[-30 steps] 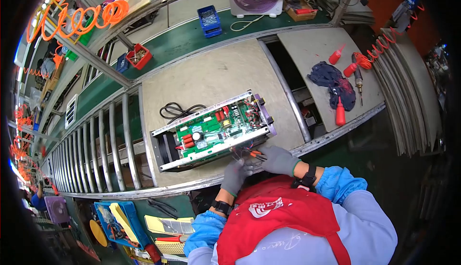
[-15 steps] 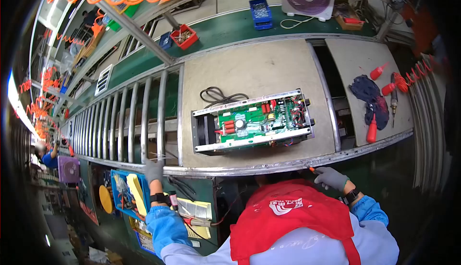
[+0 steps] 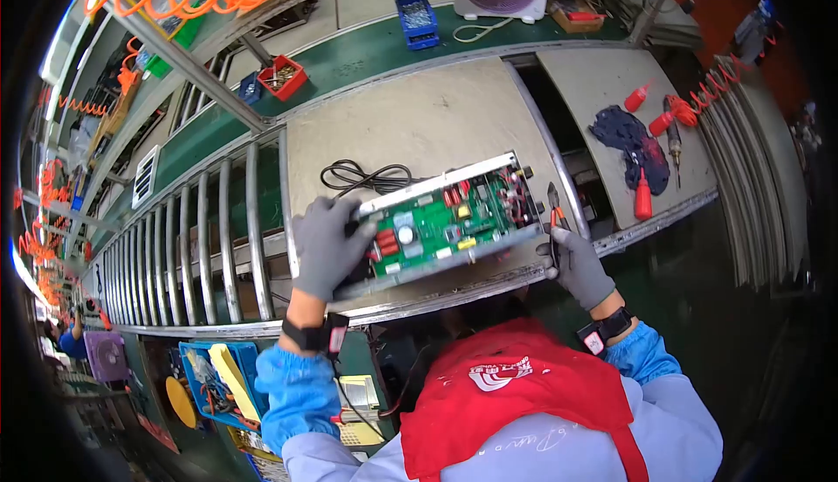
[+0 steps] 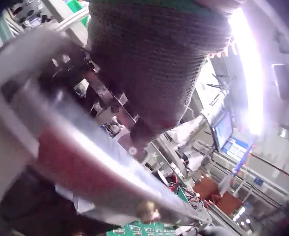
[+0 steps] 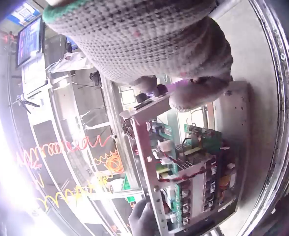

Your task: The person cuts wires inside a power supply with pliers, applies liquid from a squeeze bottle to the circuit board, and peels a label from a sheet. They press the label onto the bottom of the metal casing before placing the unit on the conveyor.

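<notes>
An open metal chassis (image 3: 445,246) with a green circuit board (image 3: 428,230) lies at a slant on the beige board, its near side rail facing the person. My gloved left hand (image 3: 327,246) grips the chassis's left end, thumb over the rim and covering the black fan there. Beside the right end, my gloved right hand (image 3: 580,268) holds wire cutters (image 3: 559,218) with orange-red handles, their metal tips pointing away from the person. The right wrist view shows the right glove (image 5: 149,44) over one end of the chassis, with left fingertips (image 5: 143,219) at the opposite end.
A coiled black cord (image 3: 367,175) lies behind the chassis. To the right are red bottles (image 3: 643,198), a dark rag (image 3: 621,137) and an electric screwdriver (image 3: 674,137). Metal rollers (image 3: 223,237) run leftward. A blue tool bin (image 3: 188,355) stands at lower left.
The left hand went from the chassis's front to the rail at lower left, then onto the chassis's left end. The right hand rose with the cutters beside the right end. The chassis has turned and tilted.
</notes>
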A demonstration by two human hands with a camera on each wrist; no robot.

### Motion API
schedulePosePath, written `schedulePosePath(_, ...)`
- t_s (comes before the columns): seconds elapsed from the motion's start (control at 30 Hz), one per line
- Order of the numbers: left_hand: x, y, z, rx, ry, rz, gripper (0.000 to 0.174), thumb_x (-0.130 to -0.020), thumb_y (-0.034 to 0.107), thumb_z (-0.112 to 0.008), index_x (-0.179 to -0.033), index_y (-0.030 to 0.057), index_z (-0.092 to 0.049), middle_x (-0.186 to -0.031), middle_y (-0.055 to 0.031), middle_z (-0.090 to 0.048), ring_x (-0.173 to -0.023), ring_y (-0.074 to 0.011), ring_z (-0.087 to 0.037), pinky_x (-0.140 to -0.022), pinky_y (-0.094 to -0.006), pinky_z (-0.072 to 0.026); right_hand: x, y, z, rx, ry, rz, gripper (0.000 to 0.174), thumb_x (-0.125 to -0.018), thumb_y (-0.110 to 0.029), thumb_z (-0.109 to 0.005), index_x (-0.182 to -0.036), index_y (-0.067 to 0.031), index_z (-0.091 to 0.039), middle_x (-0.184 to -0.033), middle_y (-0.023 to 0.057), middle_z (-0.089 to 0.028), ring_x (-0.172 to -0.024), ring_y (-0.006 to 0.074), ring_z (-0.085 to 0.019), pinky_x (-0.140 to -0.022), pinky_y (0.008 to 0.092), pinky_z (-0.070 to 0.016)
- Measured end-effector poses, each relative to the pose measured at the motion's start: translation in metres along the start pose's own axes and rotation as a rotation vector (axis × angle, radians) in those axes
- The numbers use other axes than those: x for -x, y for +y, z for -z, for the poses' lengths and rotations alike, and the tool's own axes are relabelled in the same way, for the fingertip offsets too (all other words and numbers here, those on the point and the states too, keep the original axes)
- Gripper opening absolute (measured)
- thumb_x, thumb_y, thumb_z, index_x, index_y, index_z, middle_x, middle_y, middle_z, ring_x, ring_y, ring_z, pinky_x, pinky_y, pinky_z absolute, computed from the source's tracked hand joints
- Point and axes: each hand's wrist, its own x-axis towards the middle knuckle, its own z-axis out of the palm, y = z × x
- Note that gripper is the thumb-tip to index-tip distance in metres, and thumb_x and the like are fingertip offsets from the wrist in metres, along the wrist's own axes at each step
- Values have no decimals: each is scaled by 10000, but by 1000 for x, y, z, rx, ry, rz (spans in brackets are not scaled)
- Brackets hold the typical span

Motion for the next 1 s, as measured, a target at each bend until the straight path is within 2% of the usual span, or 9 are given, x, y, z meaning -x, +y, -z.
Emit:
schedulePosePath(0.13,79,16,4,-59,-30,-315,322,-780,357,-773,-994,143,-662,-847,-92,-518,-784,-303,-531,-674,-456,-381,28,18,21,125,-61,-7,367,-1022,-276,-432,-1256,-55,-608,-949,57,-723,-733,110,-660,-489,235,-452)
schedulePosePath(0.2,124,30,-1,-121,-96,-405,318,-783,361,-769,-955,142,-616,-812,-72,-480,-734,-283,-515,-640,-446,-369,39,41,39,124,14,-56,315,-990,-265,-493,-1173,-42,-619,-820,23,-680,-528,82,-560,-411,212,-392)
schedulePosePath(0.27,161,42,-13,-43,-94,-470,317,-757,354,-792,-913,148,-609,-788,-31,-467,-713,-230,-512,-620,-411,-370,40,65,58,154,27,-77,302,-969,-214,-501,-1199,-54,-614,-798,6,-649,-584,88,-595,-480,225,-457)
schedulePosePath(0.37,198,51,-38,13,-137,-435,283,-743,316,-794,-868,145,-606,-759,-23,-473,-710,-225,-521,-645,-401,-383,30,76,51,-89,164,-187,302,-951,-164,-543,-1228,-74,-622,-818,-2,-638,-652,102,-618,-602,257,-527)
schedulePosePath(0.57,166,69,-84,63,-107,-312,193,-762,234,-764,-786,127,-605,-761,-50,-512,-701,-258,-532,-646,-429,-372,-36,69,82,-64,243,166,362,-923,-123,-596,-1272,-29,-579,-839,4,-619,-670,100,-594,-607,269,-513)
schedulePosePath(0.67,139,74,-116,66,-80,-293,185,-773,243,-766,-785,132,-619,-775,-58,-537,-717,-270,-554,-652,-433,-377,0,2,48,453,360,299,516,-860,-146,-662,-1345,-32,-527,-891,22,-594,-720,104,-587,-646,266,-480)
schedulePosePath(0.77,109,92,-121,74,-123,-266,222,-755,264,-786,-777,122,-617,-781,-79,-553,-750,-295,-571,-669,-445,-398,21,-19,57,1081,220,455,608,-806,-211,-720,-1354,-42,-517,-942,73,-584,-773,175,-601,-684,326,-493)
schedulePosePath(0.87,82,106,-108,148,-293,-216,247,-808,313,-774,-882,96,-683,-837,-111,-615,-792,-324,-622,-694,-451,-447,34,-19,51,1496,106,644,693,-725,-298,-757,-1340,-61,-545,-1056,173,-587,-933,346,-609,-836,448,-499)
schedulePosePath(1.0,34,115,-93,382,-274,-122,303,-909,303,-701,-1067,45,-709,-903,-174,-640,-786,-344,-653,-687,-454,-506,26,-16,39,1643,128,585,681,-724,-334,-726,-1337,-82,-569,-1044,171,-564,-1006,372,-590,-891,481,-464)
